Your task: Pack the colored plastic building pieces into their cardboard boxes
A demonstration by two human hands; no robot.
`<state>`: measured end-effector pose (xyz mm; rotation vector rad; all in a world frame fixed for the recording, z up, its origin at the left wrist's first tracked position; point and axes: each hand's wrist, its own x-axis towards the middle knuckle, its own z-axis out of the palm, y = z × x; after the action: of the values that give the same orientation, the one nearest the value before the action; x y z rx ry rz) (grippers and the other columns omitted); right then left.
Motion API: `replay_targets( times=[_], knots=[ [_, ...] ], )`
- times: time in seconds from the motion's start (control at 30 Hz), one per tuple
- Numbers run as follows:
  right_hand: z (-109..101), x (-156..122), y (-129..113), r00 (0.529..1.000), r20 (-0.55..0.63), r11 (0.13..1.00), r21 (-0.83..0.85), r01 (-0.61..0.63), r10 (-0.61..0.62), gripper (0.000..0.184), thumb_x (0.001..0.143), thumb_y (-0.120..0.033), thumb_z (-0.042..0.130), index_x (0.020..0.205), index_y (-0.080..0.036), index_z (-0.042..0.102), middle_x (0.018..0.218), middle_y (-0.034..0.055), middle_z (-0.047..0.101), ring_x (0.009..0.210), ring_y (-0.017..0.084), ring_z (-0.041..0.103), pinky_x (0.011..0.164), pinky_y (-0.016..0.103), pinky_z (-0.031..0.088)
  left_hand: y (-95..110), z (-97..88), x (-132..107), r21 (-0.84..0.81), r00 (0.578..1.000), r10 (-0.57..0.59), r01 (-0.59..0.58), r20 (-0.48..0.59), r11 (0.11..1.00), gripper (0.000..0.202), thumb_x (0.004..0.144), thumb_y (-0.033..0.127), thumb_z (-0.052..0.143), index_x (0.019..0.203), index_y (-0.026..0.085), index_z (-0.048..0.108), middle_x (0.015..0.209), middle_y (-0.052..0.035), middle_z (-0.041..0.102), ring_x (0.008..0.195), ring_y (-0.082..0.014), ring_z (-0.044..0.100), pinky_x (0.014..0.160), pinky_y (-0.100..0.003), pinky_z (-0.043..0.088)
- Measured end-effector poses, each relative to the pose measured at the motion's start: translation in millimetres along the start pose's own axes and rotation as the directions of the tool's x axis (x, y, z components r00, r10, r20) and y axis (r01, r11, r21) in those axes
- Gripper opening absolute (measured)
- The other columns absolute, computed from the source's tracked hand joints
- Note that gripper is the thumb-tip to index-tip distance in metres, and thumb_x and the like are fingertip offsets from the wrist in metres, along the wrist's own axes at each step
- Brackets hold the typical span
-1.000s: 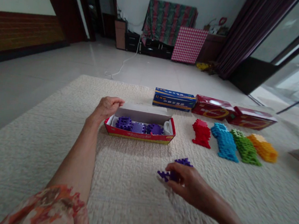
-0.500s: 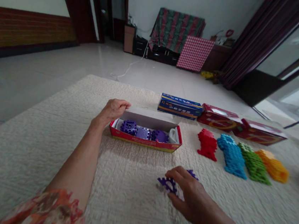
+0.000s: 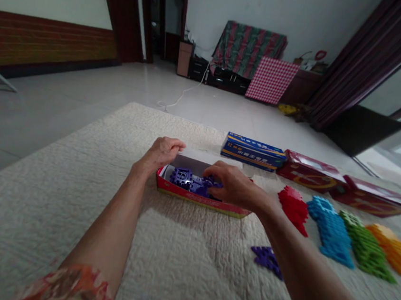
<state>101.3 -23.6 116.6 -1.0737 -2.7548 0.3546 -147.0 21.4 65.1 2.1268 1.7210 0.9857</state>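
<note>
The person's right hand [image 3: 232, 184] is down over the right part of a long, open box [image 3: 202, 202], red with a yellow lower edge. Its thumb and fingers curve round purple toy pieces [image 3: 181, 177], which lie in a row inside; whether the fingers are clamped on one of them or only resting there cannot be told. The left hand [image 3: 164, 151] is at the box's far left corner, its bent fingers closed on the corner of the raised flap [image 3: 195, 161]. A flowered sleeve [image 3: 71, 289] shows on the left arm.

Nearer the person, beside the right forearm and partly hidden by it, a loose purple piece [image 3: 267, 258] lies flat on the cream quilt [image 3: 181, 267]. Past that forearm, stacks of toy pieces lie side by side: a red stack [image 3: 293, 205], a blue stack [image 3: 331, 233], a green stack [image 3: 369, 249] and an orange stack [image 3: 395, 251].

Behind the stacks is a row of closed boxes: a blue box [image 3: 252, 153], then a first dark red box [image 3: 309, 173] and a second dark red box [image 3: 378, 197]. Beyond the quilt, a white cord [image 3: 180, 99] runs over the tiled floor [image 3: 94, 100] towards low cabinets with a checked cloth [image 3: 272, 81] and a striped cloth [image 3: 248, 50]. A purple curtain [image 3: 360, 57] hangs at the right.
</note>
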Motion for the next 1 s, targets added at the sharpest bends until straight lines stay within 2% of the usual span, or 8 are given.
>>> replay_targets(
  times=[0.27,0.43,0.6,0.67,0.73,0.83,0.9,1.0],
  knots=[
    [11.5,6.4,5.3,0.997,0.055,0.998,-0.008,0.055,-0.055,0.033,0.074,-0.011,0.062,0.106,-0.019,0.066,0.102,0.0065,0.065,0.089,0.017,0.060,0.081,0.028,0.048,2.5,-0.9,-0.5,-0.025,1.000,0.028,-0.029,-0.012,0.999,0.035,0.081,0.008,0.047,0.096,0.018,0.077,0.093,-0.0048,0.078,0.085,-0.0170,0.072,0.087,-0.032,0.055],
    [2.6,-1.6,3.2,0.998,-0.060,0.999,0.031,0.031,-0.029,0.036,0.076,-0.016,0.065,0.112,-0.019,0.064,0.110,0.0085,0.065,0.095,0.019,0.062,0.085,0.032,0.049,2.5,-1.4,-0.6,0.000,1.000,0.023,-0.023,-0.009,1.000,0.036,0.080,0.008,0.048,0.096,0.020,0.077,0.092,-0.0028,0.078,0.088,-0.0167,0.072,0.088,-0.032,0.055],
    [-23.4,-57.4,13.1,0.957,-0.280,0.997,0.024,-0.067,0.071,0.017,0.085,-0.026,0.058,0.099,-0.020,0.065,0.100,0.0082,0.068,0.089,0.021,0.064,0.080,0.037,0.051,2.0,-1.0,-0.5,-0.008,1.000,0.012,-0.012,-0.009,1.000,0.035,0.079,0.009,0.048,0.095,0.021,0.077,0.092,-0.0016,0.078,0.087,-0.0162,0.072,0.088,-0.031,0.055],
    [-28.2,-90.2,21.7,0.944,-0.301,0.990,0.001,-0.143,0.137,0.015,0.088,-0.030,0.056,0.095,-0.021,0.065,0.095,0.0072,0.069,0.084,0.020,0.064,0.075,0.036,0.052,2.6,-0.7,-0.1,-0.010,1.000,-0.007,0.007,-0.004,1.000,0.035,0.079,0.009,0.048,0.095,0.020,0.077,0.091,-0.0023,0.078,0.087,-0.0168,0.072,0.087,-0.031,0.055],
    [-25.3,-123.0,30.5,0.945,-0.249,0.974,-0.032,-0.226,0.211,0.016,0.088,-0.032,0.056,0.096,-0.021,0.065,0.095,0.0078,0.069,0.082,0.021,0.065,0.070,0.036,0.053,3.8,-0.8,0.2,-0.005,1.000,-0.022,0.022,-0.004,1.000,0.035,0.078,0.010,0.048,0.095,0.019,0.077,0.091,-0.0028,0.078,0.087,-0.0177,0.072,0.088,-0.031,0.055],
    [-7.6,-164.8,38.0,0.955,-0.072,0.955,-0.062,-0.291,0.286,0.027,0.083,-0.031,0.063,0.108,-0.023,0.063,0.107,0.0095,0.068,0.091,0.024,0.067,0.077,0.040,0.056,5.3,-1.3,0.3,0.009,0.999,-0.044,0.044,-0.004,0.999,0.035,0.078,0.011,0.048,0.094,0.019,0.078,0.091,-0.0026,0.078,0.087,-0.0182,0.072,0.089,-0.031,0.054],
    [8.3,-184.4,37.4,0.948,0.017,0.946,-0.059,-0.317,0.319,0.042,0.078,-0.028,0.067,0.119,-0.023,0.059,0.119,0.0110,0.064,0.103,0.026,0.065,0.086,0.043,0.055,4.8,-1.2,0.1,0.012,0.999,-0.051,0.051,-0.001,0.999,0.035,0.077,0.012,0.048,0.094,0.020,0.078,0.091,-0.0024,0.078,0.088,-0.0183,0.072,0.089,-0.030,0.054],
    [28.1,-199.9,31.1,0.936,0.074,0.939,-0.022,-0.342,0.343,0.059,0.072,-0.019,0.069,0.128,-0.022,0.052,0.129,0.0123,0.057,0.115,0.026,0.059,0.096,0.041,0.051,1.1,0.2,0.0,-0.007,0.999,-0.053,0.053,-0.003,0.999,0.035,0.078,0.016,0.048,0.095,0.022,0.078,0.091,-0.0008,0.078,0.089,-0.0178,0.072,0.090,-0.028,0.053]
  ],
)
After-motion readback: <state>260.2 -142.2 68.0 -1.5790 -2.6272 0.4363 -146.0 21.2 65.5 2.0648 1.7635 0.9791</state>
